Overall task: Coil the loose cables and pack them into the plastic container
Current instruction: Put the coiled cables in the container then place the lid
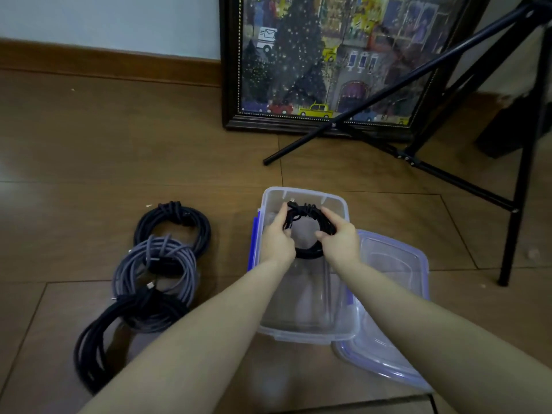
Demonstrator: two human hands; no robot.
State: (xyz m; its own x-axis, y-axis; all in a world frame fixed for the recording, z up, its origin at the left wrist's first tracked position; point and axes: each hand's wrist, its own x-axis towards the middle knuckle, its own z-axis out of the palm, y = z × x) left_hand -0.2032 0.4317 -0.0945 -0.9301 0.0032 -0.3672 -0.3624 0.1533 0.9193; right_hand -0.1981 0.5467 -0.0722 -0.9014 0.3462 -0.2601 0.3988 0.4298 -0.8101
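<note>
Holding a small black coil (pixel 307 230) over the far end of the plastic container (pixel 343 327), so packing is only just getting started as far as I can tell. Left hand (pixel 276 239) has its fingers curled around the left side of the loop, right hand (pixel 339 239) does the same on the right, thumb hooked through the middle. The coil looks already wound and wrapped at the top, with a plug end poking out, and it sits right above the opening, maybe partly inside it. Hard to say if it touches the bottom yet.

The container looks otherwise empty, clear walls and nothing else visible in it. Its lid (pixel 385 309) lies on the floor just beside it on the right, tucked partly under the container's edge.

What's left: three more coils wait on the wood floor to the left, a dark coil (pixel 171 224) farthest away, a grey coil (pixel 155 265) overlapping it, and a big black coil (pixel 119 333) nearest me. All three look wound already, so my guess is the coiling part is basically done and the rest is dropping them in and snapping the lid on.
</note>
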